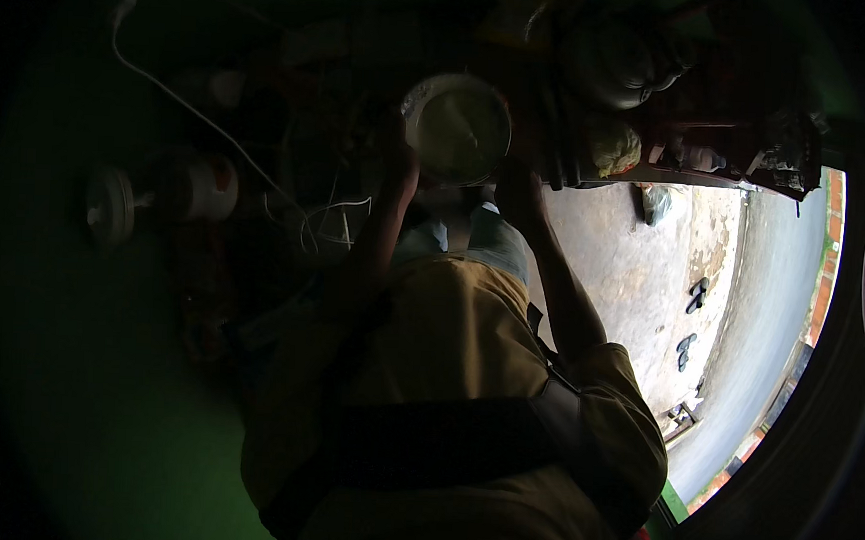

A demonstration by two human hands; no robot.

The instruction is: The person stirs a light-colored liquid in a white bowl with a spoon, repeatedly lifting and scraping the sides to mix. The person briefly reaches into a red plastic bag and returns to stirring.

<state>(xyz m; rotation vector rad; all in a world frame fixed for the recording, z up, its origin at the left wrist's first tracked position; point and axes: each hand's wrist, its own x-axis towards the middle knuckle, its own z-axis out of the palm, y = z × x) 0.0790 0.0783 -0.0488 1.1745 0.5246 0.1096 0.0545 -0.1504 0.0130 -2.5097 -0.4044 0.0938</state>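
A round, light-rimmed container (420, 96), perhaps a pot or bucket, is held out in front of my body. Inside it lies a pale yellowish-green content (456, 133), likely liquid, with a lighter streak across its surface. My left hand (401, 153) grips the container's left side, its fingers lost in deep shadow. On the lower right side, my right hand (519, 190) has hold of it too. Both forearms reach forward past my tan shirt.
Along the right runs a cluttered dark surface with a yellowish plastic bag (617, 153) and a rounded pale bundle (615, 68). A white cable (193, 107) hangs at left, near a white-and-orange container (212, 186). Black sandals (697, 294) and a plastic bag (660, 205) lie on the bright floor.
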